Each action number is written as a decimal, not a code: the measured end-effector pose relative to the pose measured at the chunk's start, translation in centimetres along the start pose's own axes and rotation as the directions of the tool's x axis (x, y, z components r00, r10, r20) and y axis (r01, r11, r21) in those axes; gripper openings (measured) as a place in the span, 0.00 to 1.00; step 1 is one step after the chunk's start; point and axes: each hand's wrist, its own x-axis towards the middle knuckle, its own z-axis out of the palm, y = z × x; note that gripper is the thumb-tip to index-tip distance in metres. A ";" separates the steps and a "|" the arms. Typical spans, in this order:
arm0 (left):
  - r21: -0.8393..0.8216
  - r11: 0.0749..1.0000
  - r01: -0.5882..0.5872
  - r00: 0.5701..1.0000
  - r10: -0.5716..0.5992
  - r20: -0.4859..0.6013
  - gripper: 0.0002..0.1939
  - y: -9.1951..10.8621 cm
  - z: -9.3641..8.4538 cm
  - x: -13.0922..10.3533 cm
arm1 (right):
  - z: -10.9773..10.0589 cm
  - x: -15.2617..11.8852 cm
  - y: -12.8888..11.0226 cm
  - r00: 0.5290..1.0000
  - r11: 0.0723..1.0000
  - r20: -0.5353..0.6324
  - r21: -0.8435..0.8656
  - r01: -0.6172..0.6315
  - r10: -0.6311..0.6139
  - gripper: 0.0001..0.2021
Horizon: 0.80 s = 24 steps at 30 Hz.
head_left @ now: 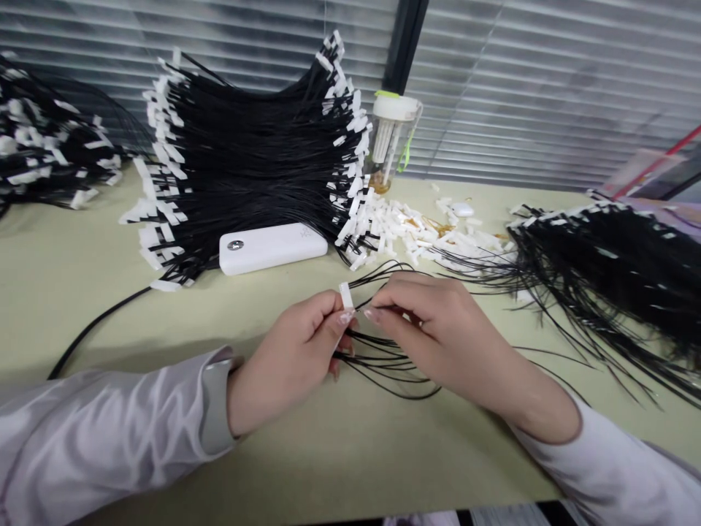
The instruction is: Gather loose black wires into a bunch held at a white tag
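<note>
My left hand (299, 351) is closed in a pinch on a small white connector (346, 295), which stands up from between thumb and forefinger. Close beside it, the thumb and forefinger of my right hand (443, 329) pinch the thin end of a black wire. That wire end lies right at the connector; whether it sits inside cannot be made out. Several more thin black wires (402, 372) loop below my fingers, partly hidden by both hands. Past my right hand, loose wires (476, 270) run toward a dark bundle.
Behind my hands stand a white power bank (274, 248) and a big stack of black cables (252, 146) with white connectors. Loose white connectors (405, 230) lie near a clear bottle (391, 139). Other wire bundles sit at right (613, 270) and far left (44, 139). Window blinds close the back.
</note>
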 end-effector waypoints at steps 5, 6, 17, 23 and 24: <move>0.026 1.000 -0.002 1.000 0.002 0.006 0.07 0.1 0.0 0.0 | 0.1 -0.1 -0.1 1.000 1.000 0.019 0.012 -0.014 0.014 0.10; 0.020 1.000 0.001 1.000 -0.001 0.008 0.07 0.1 0.0 0.0 | 0.1 -0.1 -0.1 0.999 1.000 0.022 0.012 -0.027 0.027 0.10; -0.058 0.998 0.010 1.000 -0.009 0.012 0.08 0.1 0.1 0.0 | 0.1 0.0 0.2 0.999 0.999 0.046 0.029 0.018 -0.019 0.08; -0.043 0.999 0.003 0.998 -0.001 0.055 0.09 0.1 -0.1 0.1 | 0.9 -0.1 0.3 0.999 0.998 0.001 -0.026 0.053 -0.053 0.09; -0.050 0.999 0.009 0.998 -0.006 0.058 0.09 0.1 -0.1 0.1 | 0.9 0.0 0.3 0.999 0.999 0.000 -0.023 0.049 -0.049 0.10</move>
